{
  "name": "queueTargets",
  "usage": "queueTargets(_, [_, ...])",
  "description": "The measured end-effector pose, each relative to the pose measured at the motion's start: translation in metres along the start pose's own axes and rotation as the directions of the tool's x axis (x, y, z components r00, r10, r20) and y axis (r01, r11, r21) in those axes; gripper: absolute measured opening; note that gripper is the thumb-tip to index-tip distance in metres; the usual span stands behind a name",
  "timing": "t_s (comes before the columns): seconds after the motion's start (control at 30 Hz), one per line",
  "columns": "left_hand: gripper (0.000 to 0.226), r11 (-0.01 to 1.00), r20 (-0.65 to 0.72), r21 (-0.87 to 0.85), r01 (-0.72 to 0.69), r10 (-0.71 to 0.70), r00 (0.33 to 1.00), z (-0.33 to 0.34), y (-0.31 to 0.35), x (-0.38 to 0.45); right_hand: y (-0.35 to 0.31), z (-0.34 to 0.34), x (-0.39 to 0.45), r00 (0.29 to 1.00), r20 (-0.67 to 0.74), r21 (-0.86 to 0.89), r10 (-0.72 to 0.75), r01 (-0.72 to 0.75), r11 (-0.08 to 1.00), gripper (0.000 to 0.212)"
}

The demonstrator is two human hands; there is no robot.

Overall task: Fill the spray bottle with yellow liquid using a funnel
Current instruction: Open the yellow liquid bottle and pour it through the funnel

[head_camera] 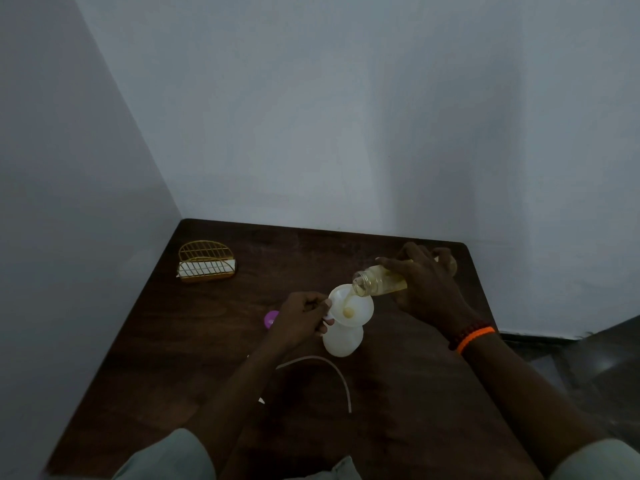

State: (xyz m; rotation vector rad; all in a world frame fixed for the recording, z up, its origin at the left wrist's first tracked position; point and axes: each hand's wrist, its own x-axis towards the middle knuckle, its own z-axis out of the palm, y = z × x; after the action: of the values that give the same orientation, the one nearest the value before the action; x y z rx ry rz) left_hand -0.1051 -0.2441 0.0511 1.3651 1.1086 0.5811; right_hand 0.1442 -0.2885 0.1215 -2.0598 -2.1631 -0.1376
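A white spray bottle body [343, 341] stands upright on the dark wooden table [207, 341], with a white funnel [356, 311] seated in its neck. My left hand [301, 318] pinches the funnel's rim on its left side. My right hand [426, 289] grips a clear bottle of yellow liquid [377, 280], tipped on its side with its open mouth over the funnel. A thin yellow stream runs into the funnel, and a small yellow pool shows at its centre.
A curved white dip tube [332, 367] lies on the table in front of the bottle. A purple cap-like piece [270, 318] sits behind my left hand. A gold wire holder [206, 262] stands at the back left. Walls close the table's left and far sides.
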Motion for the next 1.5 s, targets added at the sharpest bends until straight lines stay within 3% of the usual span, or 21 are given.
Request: queueTargets(1.5, [0.021, 1.000, -0.007, -0.006, 0.004, -0.004, 1.000, 0.0012, 0.0023, -0.0020, 0.0034, -0.0004, 0.0001, 1.000, -0.016, -0.010, -0.009, 0.009, 1.000, 0.066])
